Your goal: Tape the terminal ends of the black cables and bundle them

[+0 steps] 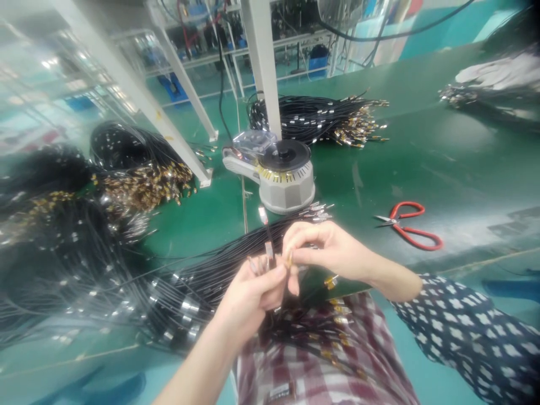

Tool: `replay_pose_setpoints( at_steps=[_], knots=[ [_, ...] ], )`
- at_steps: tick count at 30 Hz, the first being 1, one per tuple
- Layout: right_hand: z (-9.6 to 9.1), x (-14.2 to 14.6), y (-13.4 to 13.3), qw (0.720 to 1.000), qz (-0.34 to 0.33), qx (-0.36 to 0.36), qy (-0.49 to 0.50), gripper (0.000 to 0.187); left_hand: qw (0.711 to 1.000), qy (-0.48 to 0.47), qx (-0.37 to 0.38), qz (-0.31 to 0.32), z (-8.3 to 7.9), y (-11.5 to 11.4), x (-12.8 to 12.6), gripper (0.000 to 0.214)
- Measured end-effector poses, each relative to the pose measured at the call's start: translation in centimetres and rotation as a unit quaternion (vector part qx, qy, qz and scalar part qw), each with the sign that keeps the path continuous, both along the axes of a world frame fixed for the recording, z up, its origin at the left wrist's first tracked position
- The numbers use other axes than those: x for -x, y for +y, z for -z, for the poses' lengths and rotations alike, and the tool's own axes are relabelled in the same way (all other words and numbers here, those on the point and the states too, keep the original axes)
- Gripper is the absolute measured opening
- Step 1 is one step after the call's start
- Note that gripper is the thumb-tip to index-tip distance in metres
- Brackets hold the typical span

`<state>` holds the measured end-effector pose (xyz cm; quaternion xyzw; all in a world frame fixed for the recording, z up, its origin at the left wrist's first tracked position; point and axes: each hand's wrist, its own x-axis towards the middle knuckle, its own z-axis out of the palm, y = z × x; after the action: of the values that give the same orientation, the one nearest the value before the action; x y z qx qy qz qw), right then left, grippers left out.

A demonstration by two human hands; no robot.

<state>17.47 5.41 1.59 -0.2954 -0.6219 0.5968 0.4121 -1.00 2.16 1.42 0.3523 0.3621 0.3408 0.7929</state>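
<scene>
My left hand (pixel 248 295) is closed on a thin black cable (pixel 267 233) whose metal-tipped end stands upright above my fingers. My right hand (pixel 323 247) pinches a small gold-coloured connector end right beside that cable, fingers pressed together. Both hands hover over a long bundle of black cables (pixel 198 281) that lies across the green table (pixel 442 157) and runs down onto my plaid lap. Several gold connector tips (pixel 333 315) hang below my hands.
A grey round tape dispenser (pixel 284 171) stands just beyond my hands. Red-handled scissors (pixel 407 225) lie to the right. Coiled cable bundles with gold ends sit at the left (pixel 139 174) and at the back (pixel 320 118). White frame posts (pixel 264 62) rise from the table.
</scene>
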Motion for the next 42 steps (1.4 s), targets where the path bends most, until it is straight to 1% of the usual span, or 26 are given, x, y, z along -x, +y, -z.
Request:
replay_pose_setpoints(
  at_steps=[2,4,6,11,15,20,24,27,31,33,36,38,40,42],
  knots=[
    [0.2,-0.4,0.2,0.999,0.021,-0.007,-0.034,0.014,1.000,0.008,-0.002,-0.014,0.0,0.1,-0.1,0.022],
    [0.2,-0.7,0.4,0.996,0.064,0.003,-0.066,0.017,0.999,0.018,-0.007,-0.028,-0.1,0.1,-0.3,0.017],
    [-0.3,-0.7,0.4,0.991,0.100,0.002,-0.092,0.018,0.999,0.028,-0.010,-0.037,-0.1,0.0,-0.5,0.018],
    [-2.0,0.3,-0.4,0.973,0.149,-0.049,-0.171,0.014,0.997,0.044,-0.041,-0.057,0.2,-0.1,-0.9,0.015],
    [-2.5,1.3,-0.8,0.958,0.180,-0.050,-0.219,0.015,0.996,0.042,-0.061,-0.052,0.4,-0.2,-0.9,0.016],
    [-2.0,1.4,-0.7,0.962,0.171,-0.045,-0.207,0.013,0.996,0.041,-0.058,-0.060,0.3,-0.2,-0.9,0.017],
    [-1.7,1.0,-0.8,0.966,0.156,-0.042,-0.202,0.012,0.995,0.037,-0.053,-0.079,0.2,0.0,-0.7,0.011],
    [-1.7,0.8,-0.8,0.966,0.166,-0.040,-0.195,0.008,0.994,0.030,-0.048,-0.089,0.2,0.0,-0.7,0.011],
    [-1.9,0.9,-0.7,0.969,0.180,-0.048,-0.165,0.009,0.995,0.041,-0.040,-0.083,0.2,-0.2,-1.0,0.017],
    [-1.9,0.9,-0.6,0.970,0.172,-0.056,-0.163,0.015,0.993,0.043,-0.021,-0.111,0.3,-0.3,-1.1,0.019],
    [-1.6,0.6,-0.6,0.973,0.156,-0.046,-0.166,0.021,0.976,0.035,-0.017,-0.213,0.4,-0.2,-1.1,0.019],
    [-1.4,0.3,-0.6,0.975,0.141,-0.025,-0.170,0.023,0.965,0.025,-0.034,-0.258,0.5,-0.1,-1.0,0.019],
    [-1.3,0.1,-0.7,0.977,0.128,-0.004,-0.173,0.026,0.966,0.019,-0.038,-0.256,0.5,0.0,-0.9,0.018],
    [-1.3,0.1,-0.8,0.977,0.125,0.007,-0.175,0.027,0.972,0.021,-0.038,-0.231,0.5,0.1,-0.9,0.019]
  ],
)
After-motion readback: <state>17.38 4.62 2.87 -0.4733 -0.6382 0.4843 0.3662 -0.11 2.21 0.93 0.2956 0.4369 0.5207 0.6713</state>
